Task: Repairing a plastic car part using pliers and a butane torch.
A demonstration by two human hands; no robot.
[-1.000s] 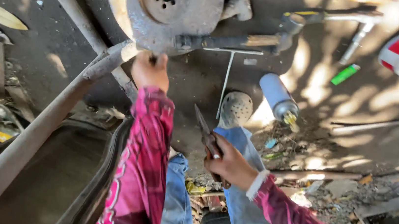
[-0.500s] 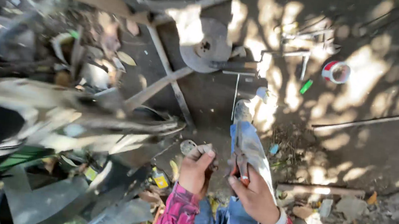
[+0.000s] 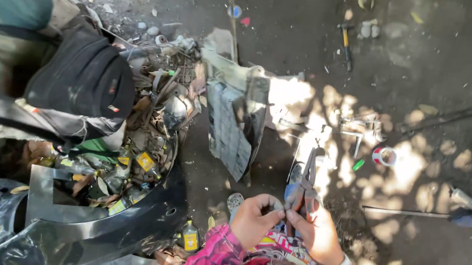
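Outdoors, sun-dappled dirt ground [image 3: 430, 65] is strewn with scrap and tools. The right hand [image 3: 319, 232] grips pliers [image 3: 305, 183]. The left hand [image 3: 255, 219] pinches something too small to tell, fingertips meeting the right's.

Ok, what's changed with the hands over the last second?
The left hand let go of the wheel hub and came back to meet the right hand, fingertips pinching together. The right hand kept its grip on the pliers, now pointing away from the person.

An outdoor scrap or repair yard: bare dirt ground [image 3: 430, 65] in dappled sunlight, strewn with a hammer [image 3: 346, 42], metal rods [image 3: 232, 9], a tape roll [image 3: 386, 156], and a junk heap [image 3: 141, 140] beside black car-body panels [image 3: 98, 223].
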